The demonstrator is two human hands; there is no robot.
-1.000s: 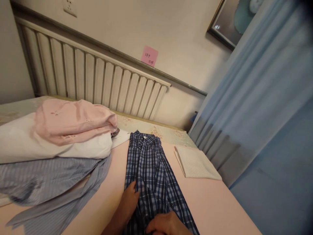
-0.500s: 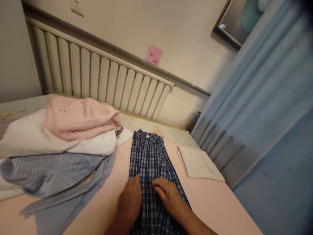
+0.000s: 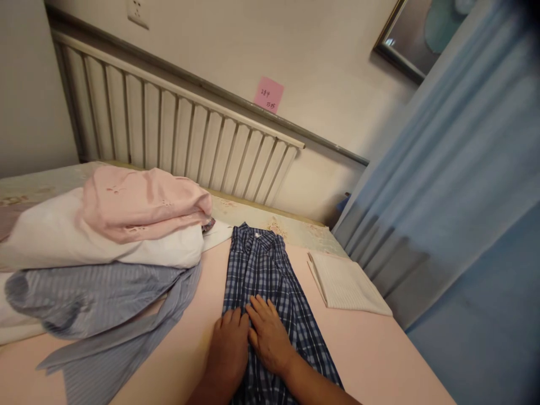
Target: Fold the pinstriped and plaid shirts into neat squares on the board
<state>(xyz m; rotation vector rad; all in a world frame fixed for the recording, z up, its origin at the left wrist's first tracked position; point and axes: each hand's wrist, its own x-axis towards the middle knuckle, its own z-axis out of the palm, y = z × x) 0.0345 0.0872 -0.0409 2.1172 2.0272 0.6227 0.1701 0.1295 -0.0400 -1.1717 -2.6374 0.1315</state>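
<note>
A navy and white plaid shirt [image 3: 261, 267] lies lengthwise on the pink bed sheet, its sides folded in and its collar at the far end. My right hand [image 3: 270, 336] rests flat on the middle of the shirt, fingers stretched out and slightly apart. Close beside it, my left hand [image 3: 230, 346] lies over the shirt's left edge with fingers extended on the cloth. Neither hand grips the fabric. The lower part of the shirt runs under my wrists and out of the bottom of the view.
Left of the shirt is a heap: a pink garment [image 3: 143, 202] over white cloth [image 3: 50, 230], with a grey-blue striped garment [image 3: 109, 298] in front. A folded cream ribbed cloth [image 3: 350, 284] lies right. Beyond stand a radiator [image 3: 177, 129] and blue curtain [image 3: 439, 185].
My right hand has moved left across the shirt, beside my left hand, and its bent fingers have flattened out. My left hand's fingers now lie on the cloth too.
</note>
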